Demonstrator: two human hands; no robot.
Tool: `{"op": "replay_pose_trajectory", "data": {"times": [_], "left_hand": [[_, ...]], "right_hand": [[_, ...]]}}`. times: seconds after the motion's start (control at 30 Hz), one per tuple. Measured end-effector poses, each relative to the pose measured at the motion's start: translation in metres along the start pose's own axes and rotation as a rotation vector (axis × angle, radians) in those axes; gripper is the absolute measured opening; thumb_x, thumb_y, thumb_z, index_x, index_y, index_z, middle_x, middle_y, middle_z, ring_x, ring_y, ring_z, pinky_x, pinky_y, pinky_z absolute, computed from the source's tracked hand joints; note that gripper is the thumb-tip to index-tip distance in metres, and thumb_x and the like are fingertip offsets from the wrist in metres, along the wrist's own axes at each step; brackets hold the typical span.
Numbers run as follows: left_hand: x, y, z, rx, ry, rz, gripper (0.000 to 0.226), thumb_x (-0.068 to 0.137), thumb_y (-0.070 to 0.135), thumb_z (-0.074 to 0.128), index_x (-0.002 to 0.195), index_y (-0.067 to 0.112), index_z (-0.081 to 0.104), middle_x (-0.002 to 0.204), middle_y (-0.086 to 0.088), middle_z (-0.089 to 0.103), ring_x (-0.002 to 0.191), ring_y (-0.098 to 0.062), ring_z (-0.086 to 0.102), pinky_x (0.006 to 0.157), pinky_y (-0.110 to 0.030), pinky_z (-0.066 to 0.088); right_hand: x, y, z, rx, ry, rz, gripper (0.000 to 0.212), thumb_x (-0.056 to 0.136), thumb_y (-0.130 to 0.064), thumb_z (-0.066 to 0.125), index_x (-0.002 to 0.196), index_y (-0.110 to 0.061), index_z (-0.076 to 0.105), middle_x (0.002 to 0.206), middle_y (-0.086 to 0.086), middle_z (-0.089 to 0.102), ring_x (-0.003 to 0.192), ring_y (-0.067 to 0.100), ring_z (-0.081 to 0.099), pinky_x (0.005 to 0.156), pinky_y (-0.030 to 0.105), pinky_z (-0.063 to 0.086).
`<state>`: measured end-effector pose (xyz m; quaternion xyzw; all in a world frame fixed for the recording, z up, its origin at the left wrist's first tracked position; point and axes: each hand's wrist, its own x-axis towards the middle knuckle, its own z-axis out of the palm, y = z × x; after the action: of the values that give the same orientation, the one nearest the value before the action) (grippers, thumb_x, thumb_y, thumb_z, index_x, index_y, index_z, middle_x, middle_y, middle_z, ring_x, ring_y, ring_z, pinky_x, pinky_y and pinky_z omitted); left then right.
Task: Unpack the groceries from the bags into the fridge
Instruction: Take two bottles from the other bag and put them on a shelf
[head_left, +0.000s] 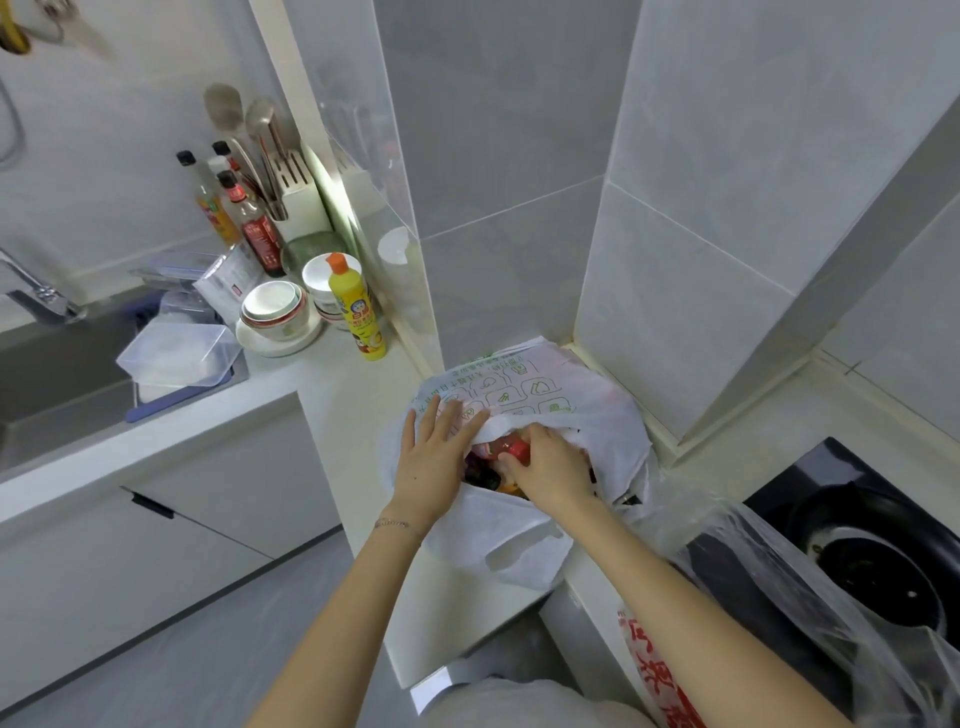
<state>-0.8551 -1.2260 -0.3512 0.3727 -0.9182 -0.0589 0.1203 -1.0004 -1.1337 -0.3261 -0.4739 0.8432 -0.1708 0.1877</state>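
Head view: right hand grips red bottle inside white bag

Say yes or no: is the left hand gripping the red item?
No, the right hand grips the red item inside the white bag; the left hand lies flat on its edge.
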Motion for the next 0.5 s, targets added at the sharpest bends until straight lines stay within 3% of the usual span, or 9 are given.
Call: {"op": "replay_pose_trajectory", "data": {"times": [0.1, 0.23, 0.4, 0.5], "left_hand": [[0.006, -0.002, -0.001, -0.030, -0.023, -0.032, 0.061, 0.098, 0.005, 0.047, 0.148, 0.035, 0.034, 0.156, -0.009, 0.030, 0.149, -0.033, 0.012, 0.115, -0.043, -0.011], [0.013, 0.001, -0.005, -0.081, -0.016, -0.074, 0.053, 0.100, 0.015, 0.048, 0.148, 0.033, 0.036, 0.157, -0.010, 0.030, 0.149, -0.033, 0.010, 0.118, -0.047, -0.006], [0.013, 0.016, -0.016, -0.228, -0.076, 0.173, 0.076, 0.091, 0.029, 0.060, 0.153, 0.034, 0.017, 0.162, -0.001, 0.013, 0.150, -0.023, -0.002, 0.119, -0.042, -0.007], [0.013, 0.025, -0.010, -0.209, -0.028, 0.272, 0.076, 0.085, 0.023, 0.066, 0.151, 0.031, 0.028, 0.160, 0.000, 0.020, 0.150, -0.023, 0.008, 0.121, -0.046, 0.003]], "right_hand": [[-0.002, 0.003, -0.002, 0.097, -0.013, 0.041, 0.042, 0.090, -0.043, 0.058, 0.115, -0.010, 0.050, 0.114, 0.006, 0.062, 0.103, 0.025, 0.059, 0.083, 0.036, 0.048], [-0.006, 0.006, -0.010, 0.314, -0.018, 0.084, 0.037, 0.092, -0.035, 0.059, 0.115, -0.010, 0.046, 0.109, 0.006, 0.063, 0.090, 0.019, 0.059, 0.074, 0.030, 0.048], [-0.017, 0.002, -0.018, 0.492, 0.056, 0.062, 0.034, 0.094, -0.035, 0.058, 0.113, -0.010, 0.045, 0.099, 0.000, 0.063, 0.085, 0.013, 0.061, 0.065, 0.019, 0.047], [-0.021, -0.001, -0.022, 0.553, 0.081, 0.055, 0.033, 0.093, -0.038, 0.058, 0.113, -0.014, 0.045, 0.097, -0.004, 0.062, 0.090, 0.012, 0.063, 0.075, 0.026, 0.055]]}}
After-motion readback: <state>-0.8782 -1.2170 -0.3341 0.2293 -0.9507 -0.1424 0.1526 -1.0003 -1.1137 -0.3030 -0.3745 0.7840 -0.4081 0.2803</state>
